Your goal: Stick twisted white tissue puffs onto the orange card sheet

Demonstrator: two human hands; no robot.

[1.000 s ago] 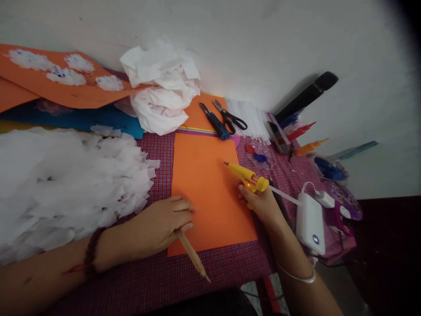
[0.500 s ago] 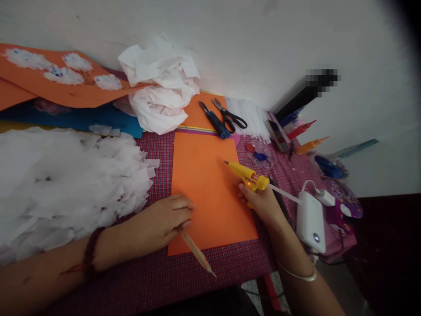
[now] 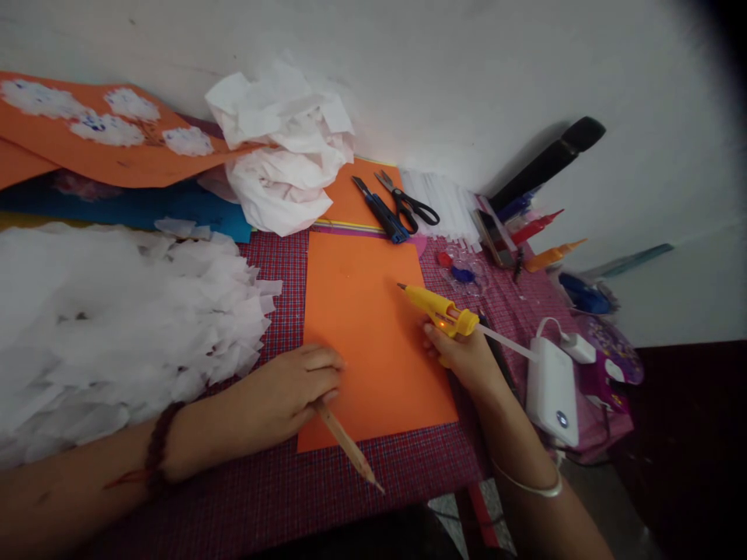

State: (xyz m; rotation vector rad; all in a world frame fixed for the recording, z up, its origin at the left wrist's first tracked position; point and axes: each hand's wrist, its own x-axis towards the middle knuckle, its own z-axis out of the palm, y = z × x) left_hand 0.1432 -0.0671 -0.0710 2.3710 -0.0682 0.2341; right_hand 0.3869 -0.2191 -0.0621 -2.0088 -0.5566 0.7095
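Note:
In my right hand (image 3: 462,354) is a yellow hot glue gun (image 3: 437,305), its nozzle pointing left over an orange paper sheet (image 3: 373,350). A whitish glue stick (image 3: 506,342) pokes out of its back, and a small orange light glows on its side. My left hand (image 3: 300,389) rests on the left edge of the sheet, fingers closed around a flat wooden stick (image 3: 347,446). The stick's pointed end reaches past the sheet's near edge; its other end is hidden under the hand.
White ruffled paper (image 3: 128,327) covers the left side. Behind the sheet lie crumpled white paper (image 3: 285,148), a box cutter (image 3: 382,211) and scissors (image 3: 408,204). To the right stand a white power bank (image 3: 552,393) with cables and paint tubes (image 3: 537,225). A wall rises behind.
The view has shifted very slightly. Both hands, the glue gun and the wooden stick keep the same places over the orange sheet.

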